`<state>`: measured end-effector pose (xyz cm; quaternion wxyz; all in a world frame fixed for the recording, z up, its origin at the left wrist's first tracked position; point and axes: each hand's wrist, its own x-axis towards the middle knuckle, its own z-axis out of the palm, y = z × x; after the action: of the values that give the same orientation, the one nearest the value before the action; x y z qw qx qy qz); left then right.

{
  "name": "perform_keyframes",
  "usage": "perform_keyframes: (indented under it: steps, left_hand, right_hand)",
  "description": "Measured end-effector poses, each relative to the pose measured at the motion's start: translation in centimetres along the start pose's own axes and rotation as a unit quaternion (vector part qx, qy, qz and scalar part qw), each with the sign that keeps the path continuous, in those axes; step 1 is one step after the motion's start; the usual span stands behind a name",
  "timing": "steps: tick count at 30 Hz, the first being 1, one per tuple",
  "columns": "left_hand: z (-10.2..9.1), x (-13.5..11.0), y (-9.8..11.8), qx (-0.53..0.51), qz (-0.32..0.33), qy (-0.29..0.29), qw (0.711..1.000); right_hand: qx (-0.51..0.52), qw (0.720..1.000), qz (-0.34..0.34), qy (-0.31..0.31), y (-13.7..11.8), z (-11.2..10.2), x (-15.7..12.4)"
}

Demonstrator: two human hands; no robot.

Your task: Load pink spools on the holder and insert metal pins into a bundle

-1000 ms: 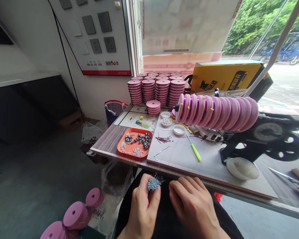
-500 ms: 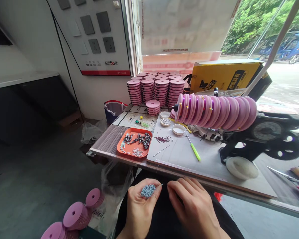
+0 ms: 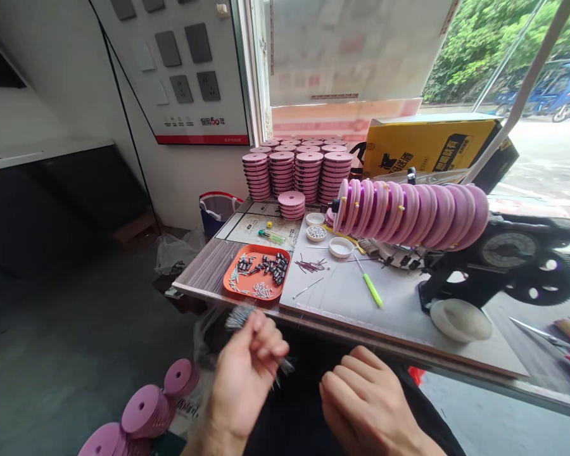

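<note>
My left hand (image 3: pixel 244 373) is closed round a bundle of thin grey-tipped pins (image 3: pixel 240 315), whose heads stick out above my fingers and whose ends show below at the right. It hovers just in front of the table edge, below the orange tray (image 3: pixel 230 290). My right hand (image 3: pixel 368 405) rests over my dark lap with the fingers curled in; nothing shows in it.
The orange tray holds small metal parts. A row of pink discs (image 3: pixel 411 212) sits on a black winding machine (image 3: pixel 517 266). Stacks of pink discs (image 3: pixel 297 168), small white dishes (image 3: pixel 341 247), a green tool (image 3: pixel 370 288), and a yellow box (image 3: pixel 432 145) are on the table. More pink discs (image 3: pixel 145 408) lie below left.
My left hand has swung left and up with the bundle, turning it so the heads point toward the tray. My right hand has drawn back slightly toward me.
</note>
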<state>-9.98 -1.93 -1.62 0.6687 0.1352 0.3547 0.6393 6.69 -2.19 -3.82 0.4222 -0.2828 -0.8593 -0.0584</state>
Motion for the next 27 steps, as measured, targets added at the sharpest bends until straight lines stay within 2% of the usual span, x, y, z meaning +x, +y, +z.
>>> perform_keyframes:
  steps: [2,4,6,8,10,12,15,17,19,23,27]
  left_hand:
    - [-0.6,0.4,1.3,0.022,0.061,0.025,0.998]
    - [-1.3,0.3,1.5,0.146,0.048,0.027,0.988]
    - [-1.9,-0.2,0.6,0.280,0.013,0.006,0.960]
    - [-1.8,-0.8,-1.0,0.344,0.016,-0.006,0.939]
    - [-1.2,-1.3,-2.4,0.338,0.033,-0.003,0.941]
    - [-0.3,-1.4,-3.3,0.292,0.026,-0.004,0.956]
    - [0.4,-1.3,-3.6,0.194,-0.034,-0.028,0.980]
    - [0.3,-1.2,-3.3,0.155,-0.072,-0.042,0.984]
    - [-0.1,-0.9,-3.0,0.163,-0.064,-0.045,0.984]
    - [-1.2,-0.5,-3.0,0.238,0.030,-0.007,0.971]
    - [-1.0,-0.7,-3.6,0.268,0.020,-0.010,0.963]
  right_hand:
    - [-0.004,1.000,0.019,0.023,0.2,-0.5,0.0]
    - [-0.011,0.998,0.037,0.044,0.4,-0.6,-0.1]
    - [-0.013,0.997,0.047,0.055,0.5,-0.4,-0.3]
    - [-0.009,0.997,0.050,0.053,0.4,0.1,-0.5]
    - [-0.004,0.998,0.048,0.050,0.2,0.5,-0.7]
    - [-0.002,0.998,0.045,0.053,0.1,0.8,-0.8]
    - [-0.006,0.997,0.042,0.071,0.1,0.9,-0.7]
    - [-0.012,0.996,0.035,0.076,0.3,0.7,-0.6]
    - [-0.020,0.997,0.027,0.068,0.7,0.3,-0.4]
    - [-0.028,0.997,0.021,0.062,1.2,-0.5,-0.1]
    - [-0.027,0.997,0.028,0.071,1.0,-0.1,-0.1]
